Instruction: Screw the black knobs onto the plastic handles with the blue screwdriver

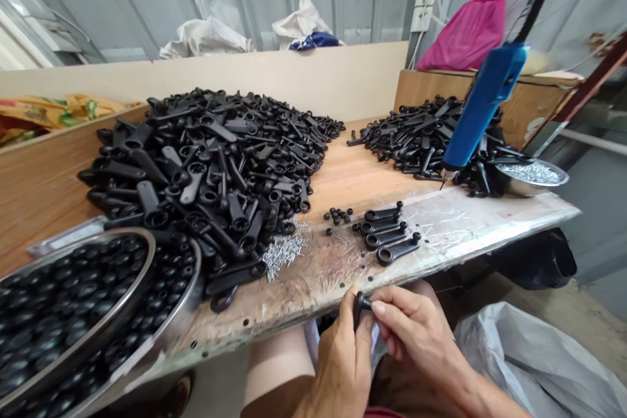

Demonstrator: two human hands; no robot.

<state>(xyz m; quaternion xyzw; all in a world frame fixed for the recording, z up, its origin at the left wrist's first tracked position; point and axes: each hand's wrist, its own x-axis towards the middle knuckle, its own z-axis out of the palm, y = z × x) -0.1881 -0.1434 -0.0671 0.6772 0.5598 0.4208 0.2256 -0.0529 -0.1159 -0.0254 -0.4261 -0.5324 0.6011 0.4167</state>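
Note:
My left hand (343, 353) is closed around a black plastic crank handle (361, 305), just below the table's front edge. Most of the handle is hidden by the fingers; one rounded end sticks up. The fingertips of my right hand (409, 321) pinch together right at this end; whatever lies between them is too small or covered to make out. On the table beyond, several crank handles with small knobs (398, 250) lie side by side. Loose black knobs (337, 214) are scattered to their left. A little heap of silver screws (284, 253) lies farther left.
A big pile of black crank arms (220, 163) covers the left of the table; another pile (416, 134) is at the back right. Metal bowls of black knobs (73, 300) stand at front left. A blue electric screwdriver (482, 111) hangs at right, near a bowl of screws (533, 173).

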